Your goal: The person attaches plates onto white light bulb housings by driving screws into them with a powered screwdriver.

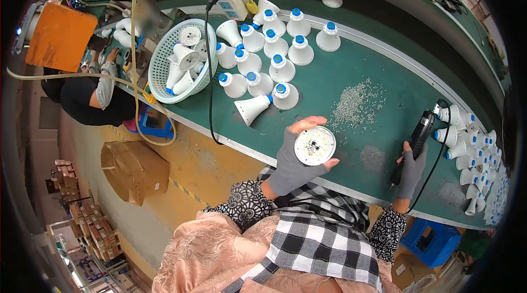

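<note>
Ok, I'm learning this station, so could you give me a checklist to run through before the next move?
1. LED disc held, chip side showing: ok, in the left hand.
2. Power screwdriver gripped: ok, in the right hand.
3. Screwdriver tip at the disc: not ok, it points down, well apart.
4. Small screws near the hands: ok, loose on the green bench.
5. Disc already fastened: cannot tell, too small.

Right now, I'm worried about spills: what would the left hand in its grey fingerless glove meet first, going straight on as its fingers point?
Probably the loose pile of small silvery screws on the green tabletop, though the left hand might pass above it; its height is unclear.
</note>
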A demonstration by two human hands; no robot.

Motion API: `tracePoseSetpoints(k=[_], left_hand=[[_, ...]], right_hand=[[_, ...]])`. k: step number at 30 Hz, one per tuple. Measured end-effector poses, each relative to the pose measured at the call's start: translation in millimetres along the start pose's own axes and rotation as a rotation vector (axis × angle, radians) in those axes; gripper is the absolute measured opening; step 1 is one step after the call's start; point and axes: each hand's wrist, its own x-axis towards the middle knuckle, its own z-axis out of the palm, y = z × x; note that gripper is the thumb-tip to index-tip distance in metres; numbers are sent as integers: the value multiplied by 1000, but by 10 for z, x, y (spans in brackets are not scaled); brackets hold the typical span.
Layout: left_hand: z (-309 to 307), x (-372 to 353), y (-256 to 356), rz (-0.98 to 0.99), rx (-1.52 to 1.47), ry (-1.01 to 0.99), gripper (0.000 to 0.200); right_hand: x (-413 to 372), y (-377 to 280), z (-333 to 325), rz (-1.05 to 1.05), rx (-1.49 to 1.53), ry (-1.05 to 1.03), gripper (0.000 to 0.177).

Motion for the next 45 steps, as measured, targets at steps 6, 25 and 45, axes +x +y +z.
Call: tracePoseSetpoints(k=[6,25,45], left_hand=[[-1,-52,12,-132,-134,23,81],[-2994,1382,560,-292,428,230,47],[-3363,2548,131,-786,1447,-82,52]], right_hand=[[-107,-68,43,-19,108,36,40],[93,229,-1,-38,-3,10,52],[-2,157,63,-39,77,98,39]])
